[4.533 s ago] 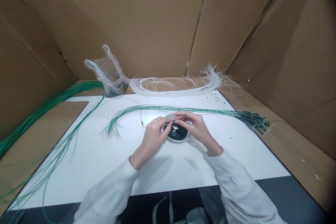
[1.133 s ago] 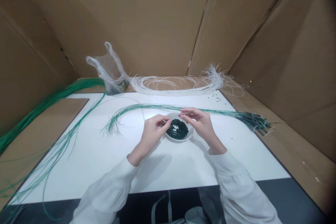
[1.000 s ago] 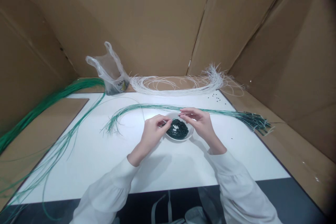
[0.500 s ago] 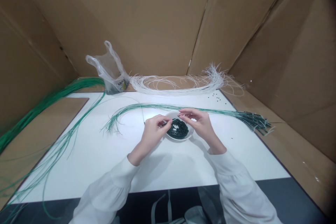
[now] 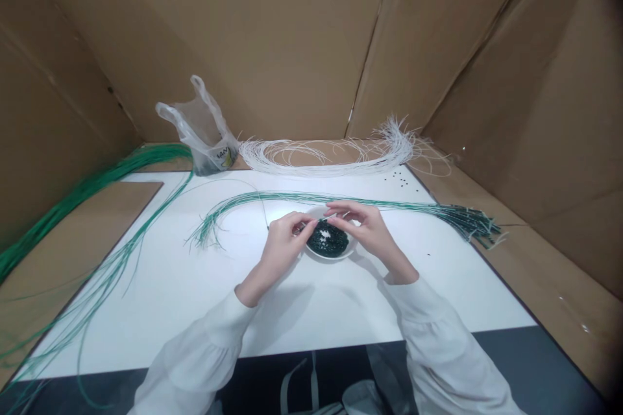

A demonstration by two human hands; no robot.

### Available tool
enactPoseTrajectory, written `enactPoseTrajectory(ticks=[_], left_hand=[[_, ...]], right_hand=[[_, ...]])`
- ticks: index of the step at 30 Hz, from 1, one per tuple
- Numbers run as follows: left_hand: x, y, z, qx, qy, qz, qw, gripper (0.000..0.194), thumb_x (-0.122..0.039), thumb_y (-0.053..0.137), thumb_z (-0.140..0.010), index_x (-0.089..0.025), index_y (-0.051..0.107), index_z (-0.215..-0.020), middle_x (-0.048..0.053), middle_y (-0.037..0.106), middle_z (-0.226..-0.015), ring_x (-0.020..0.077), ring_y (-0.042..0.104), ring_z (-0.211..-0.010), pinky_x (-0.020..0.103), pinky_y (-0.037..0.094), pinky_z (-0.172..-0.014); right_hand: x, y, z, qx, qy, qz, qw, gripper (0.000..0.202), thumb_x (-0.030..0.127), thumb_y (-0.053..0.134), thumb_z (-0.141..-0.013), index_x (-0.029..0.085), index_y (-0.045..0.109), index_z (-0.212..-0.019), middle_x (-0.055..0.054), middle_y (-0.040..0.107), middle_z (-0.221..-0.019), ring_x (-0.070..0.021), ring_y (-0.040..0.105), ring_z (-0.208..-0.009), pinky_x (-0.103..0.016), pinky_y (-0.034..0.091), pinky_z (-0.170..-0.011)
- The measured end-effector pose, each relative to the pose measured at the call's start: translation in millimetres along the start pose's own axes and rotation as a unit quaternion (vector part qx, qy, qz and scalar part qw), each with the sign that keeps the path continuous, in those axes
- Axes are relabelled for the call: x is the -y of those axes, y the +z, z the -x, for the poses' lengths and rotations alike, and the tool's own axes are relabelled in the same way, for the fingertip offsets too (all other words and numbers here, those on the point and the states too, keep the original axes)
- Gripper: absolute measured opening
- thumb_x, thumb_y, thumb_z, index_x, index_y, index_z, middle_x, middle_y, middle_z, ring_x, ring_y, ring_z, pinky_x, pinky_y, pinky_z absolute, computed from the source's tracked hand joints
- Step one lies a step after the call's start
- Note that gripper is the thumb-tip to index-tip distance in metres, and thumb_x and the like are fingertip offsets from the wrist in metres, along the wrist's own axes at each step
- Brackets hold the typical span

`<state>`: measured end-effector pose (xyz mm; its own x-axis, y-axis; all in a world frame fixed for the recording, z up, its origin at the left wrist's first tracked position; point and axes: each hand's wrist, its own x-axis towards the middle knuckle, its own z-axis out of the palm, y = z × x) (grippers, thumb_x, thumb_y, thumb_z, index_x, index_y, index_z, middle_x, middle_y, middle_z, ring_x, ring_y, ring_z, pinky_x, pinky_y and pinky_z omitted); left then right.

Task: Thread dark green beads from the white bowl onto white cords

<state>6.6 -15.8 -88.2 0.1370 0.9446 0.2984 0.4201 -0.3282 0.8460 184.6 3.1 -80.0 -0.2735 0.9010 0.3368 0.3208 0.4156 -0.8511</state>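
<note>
My left hand (image 5: 282, 238) is closed in a pinch over the left rim of a white bowl (image 5: 351, 250). A thin green cord (image 5: 264, 206) arcs across the table down to this hand. Small dark green beads (image 5: 329, 245) lie in the bowl, with a patch of its white bottom showing. Above the bowl's far right side, my right hand (image 5: 370, 230) has thumb and forefinger pinched together near the left fingertips. What sits between the right fingertips is too small to make out.
Behind the bowl stretches a bundle of green cords (image 5: 311, 196), its dark beaded ends (image 5: 470, 220) to the right. A coil of white cords (image 5: 326, 170) and a plastic bag (image 5: 209, 142) stand farther back. More green cords (image 5: 97, 185) hang at left. Cardboard walls (image 5: 302, 45) enclose the table.
My right hand has shifted slightly left, bringing its fingertips closer to those of my left hand. The left hand stays almost in place.
</note>
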Motion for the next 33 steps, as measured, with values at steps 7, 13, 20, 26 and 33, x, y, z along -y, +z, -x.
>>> enactPoseTrajectory(ticks=[7, 13, 20, 26, 33], left_hand=[[7.1, -2.4, -4.0, -0.025, -0.059, 0.049, 0.997, 0.022, -0.034, 0.052, -0.076, -0.015, 0.063, -0.078, 0.005, 0.066, -0.078, 0.0146, 0.058, -0.068, 0.022, 0.044, -0.061], [6.5, -3.3, -5.1, -0.022, -0.080, 0.055, 0.995, 0.021, -0.033, 0.051, -0.076, -0.015, 0.061, -0.077, 0.004, 0.063, -0.074, 0.0121, 0.054, -0.061, 0.021, 0.042, -0.057], [7.8, -3.0, -4.5, -0.024, -0.091, 0.067, 0.993, 0.020, -0.033, 0.052, -0.074, -0.015, 0.060, -0.076, 0.001, 0.060, -0.070, 0.0102, 0.048, -0.056, 0.020, 0.037, -0.053], [7.4, -1.7, -3.9, -0.033, -0.104, 0.061, 0.992, 0.019, -0.033, 0.051, -0.076, -0.016, 0.059, -0.074, 0.000, 0.061, -0.074, 0.0096, 0.047, -0.058, 0.021, 0.036, -0.056], [3.2, -1.3, -3.9, -0.029, -0.085, 0.110, 0.990, 0.027, -0.038, 0.043, -0.082, -0.018, 0.055, -0.096, 0.000, 0.058, -0.068, 0.0113, 0.050, -0.062, 0.021, 0.037, -0.057]], right_hand=[[-4.4, -0.2, -9.6, 0.147, -0.017, 0.266, 0.953, 0.016, 0.011, 0.054, -0.072, 0.017, 0.066, -0.081, -0.004, 0.068, -0.079, -0.0155, 0.059, -0.067, -0.026, 0.043, -0.065], [-7.0, 13.8, -8.9, 0.224, -0.032, 0.373, 0.900, 0.021, 0.004, 0.055, -0.064, 0.017, 0.059, -0.049, -0.003, 0.057, -0.048, -0.0138, 0.051, -0.047, -0.024, 0.032, -0.046], [-14.2, 15.6, -7.5, 0.150, -0.017, 0.343, 0.927, 0.023, 0.003, 0.054, -0.063, 0.018, 0.057, -0.045, -0.002, 0.055, -0.046, -0.0133, 0.050, -0.042, -0.024, 0.031, -0.043], [-3.7, 4.7, -7.9, 0.128, -0.010, 0.260, 0.957, 0.020, 0.011, 0.050, -0.073, 0.019, 0.069, -0.072, -0.004, 0.069, -0.071, -0.0168, 0.061, -0.062, -0.026, 0.044, -0.062], [-3.3, -0.1, -2.6, 0.026, 0.059, 0.010, 0.998, 0.014, 0.022, 0.059, -0.070, 0.016, 0.069, -0.077, -0.006, 0.070, -0.077, -0.0189, 0.065, -0.071, -0.030, 0.051, -0.070]])
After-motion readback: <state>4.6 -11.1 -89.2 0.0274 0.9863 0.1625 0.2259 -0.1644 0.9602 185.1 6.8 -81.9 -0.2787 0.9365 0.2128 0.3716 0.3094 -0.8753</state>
